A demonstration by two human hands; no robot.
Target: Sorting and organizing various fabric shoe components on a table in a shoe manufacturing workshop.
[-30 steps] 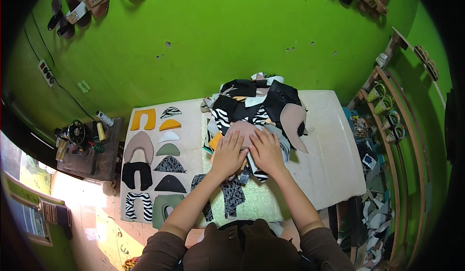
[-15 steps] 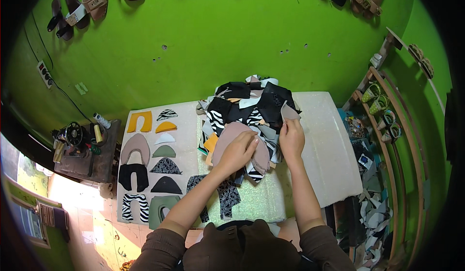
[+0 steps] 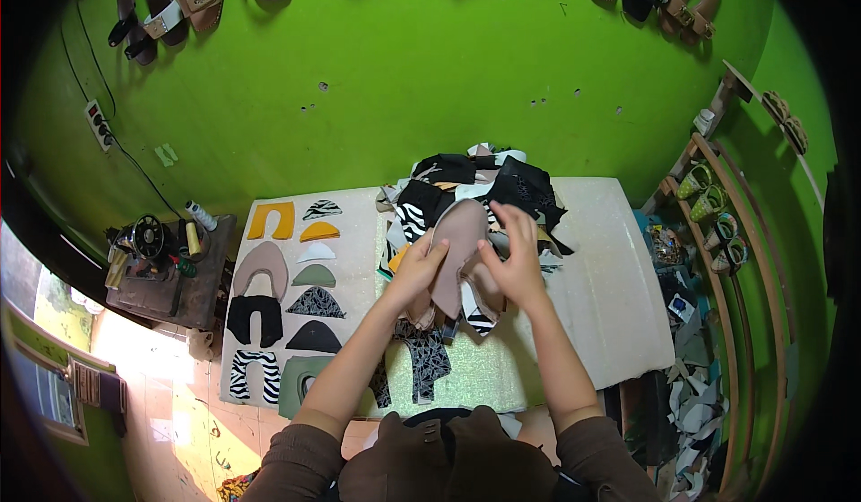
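One beige piece (image 3: 460, 233); left hand (image 3: 419, 272) gripping; right (image 3: 519, 272) alongside.

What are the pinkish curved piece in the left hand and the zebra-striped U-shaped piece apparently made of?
Pinkish curved piece: perhaps matt imitation leather; it bends and shows little shine.
Zebra-striped U-shaped piece: perhaps fabric or imitation leather, finish unclear; its crisp stripes look printed.

No readable text, no legible labels, brands, numbers or signs, on anything shown
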